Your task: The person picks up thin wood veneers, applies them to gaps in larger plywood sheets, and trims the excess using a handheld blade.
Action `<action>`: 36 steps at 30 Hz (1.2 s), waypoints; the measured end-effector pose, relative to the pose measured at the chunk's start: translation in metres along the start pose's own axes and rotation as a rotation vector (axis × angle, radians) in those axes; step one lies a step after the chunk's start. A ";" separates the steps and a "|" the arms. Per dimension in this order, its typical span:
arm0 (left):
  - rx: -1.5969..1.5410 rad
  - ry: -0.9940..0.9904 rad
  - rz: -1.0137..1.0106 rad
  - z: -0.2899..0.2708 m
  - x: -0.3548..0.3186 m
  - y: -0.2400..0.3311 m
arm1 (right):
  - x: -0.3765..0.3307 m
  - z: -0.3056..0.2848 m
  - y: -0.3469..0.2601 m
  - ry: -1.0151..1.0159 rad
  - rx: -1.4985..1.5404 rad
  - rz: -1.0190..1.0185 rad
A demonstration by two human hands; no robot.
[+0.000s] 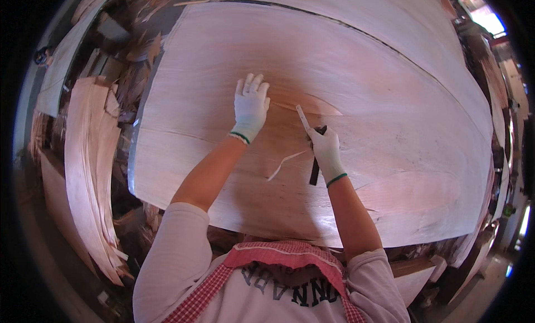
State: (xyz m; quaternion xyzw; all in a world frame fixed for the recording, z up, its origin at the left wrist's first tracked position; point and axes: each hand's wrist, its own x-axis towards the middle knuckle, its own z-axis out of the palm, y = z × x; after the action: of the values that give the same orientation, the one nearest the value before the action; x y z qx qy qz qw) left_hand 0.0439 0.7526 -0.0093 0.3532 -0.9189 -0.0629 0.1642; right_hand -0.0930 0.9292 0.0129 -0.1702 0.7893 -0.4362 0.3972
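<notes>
A wide, pale sheet of wood veneer (pixel 384 139) lies before me. My left hand (pixel 251 105), in a white knitted glove with a green cuff, rests flat on it with fingers stretched out. To its right, my gloved right hand (pixel 327 151) is closed round a knife (pixel 302 118). The flat, light blade points up and left, and a dark handle sticks out below the hand. Beyond the blade tip, a curved split (pixel 323 103) runs through the veneer. A thin pale strip (pixel 284 162) lies on the sheet between my forearms.
Long bent veneer offcuts (pixel 92 172) are heaped at the left, with broken scraps around them. A dark seam or edge (pixel 356 30) crosses the far part of the sheet. More stacked wood (pixel 412 275) sits at the near right, beyond the sheet's edge.
</notes>
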 end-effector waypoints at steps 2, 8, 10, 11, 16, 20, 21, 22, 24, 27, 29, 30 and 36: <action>0.071 -0.082 0.236 -0.001 0.001 0.041 | 0.007 -0.009 0.032 0.043 0.074 0.005; -0.008 -0.061 0.486 0.023 -0.019 0.080 | 0.031 -0.051 0.010 0.054 -0.411 -0.198; 0.050 -0.139 0.400 0.015 0.001 0.093 | 0.026 -0.063 -0.010 0.063 -0.269 -0.138; -0.031 -0.041 0.358 0.019 0.008 0.092 | 0.022 -0.070 -0.015 0.039 -0.130 -0.087; -0.244 0.182 0.355 0.021 0.022 0.096 | 0.011 -0.084 0.014 0.179 0.228 -0.025; -0.254 0.023 0.498 0.032 0.021 0.113 | 0.010 -0.081 0.039 0.210 0.365 0.014; -0.270 0.013 0.560 0.032 0.022 0.119 | 0.008 -0.077 0.037 0.228 0.366 0.017; -0.286 0.001 0.622 0.032 0.023 0.124 | 0.006 -0.076 0.035 0.246 0.366 0.021; -0.272 -0.079 0.678 0.040 0.026 0.133 | 0.018 -0.080 0.058 0.241 0.224 -0.017; -0.172 -0.089 0.734 0.050 0.024 0.133 | 0.032 -0.100 0.057 0.403 -0.508 -0.316; -0.077 -0.066 0.768 0.052 0.025 0.140 | 0.037 -0.148 0.036 0.410 -0.752 -0.352; -0.028 -0.107 0.737 0.053 0.026 0.148 | 0.036 -0.166 0.023 0.432 -0.744 -0.353; -0.541 -0.490 0.259 -0.024 0.040 0.185 | -0.092 -0.194 -0.046 0.396 -0.010 -0.402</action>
State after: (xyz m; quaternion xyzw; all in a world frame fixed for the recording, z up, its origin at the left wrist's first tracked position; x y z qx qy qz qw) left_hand -0.0924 0.8634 0.0660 0.1529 -0.9179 -0.3645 0.0336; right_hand -0.1897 1.0676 0.1539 -0.2367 0.8041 -0.5270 0.1402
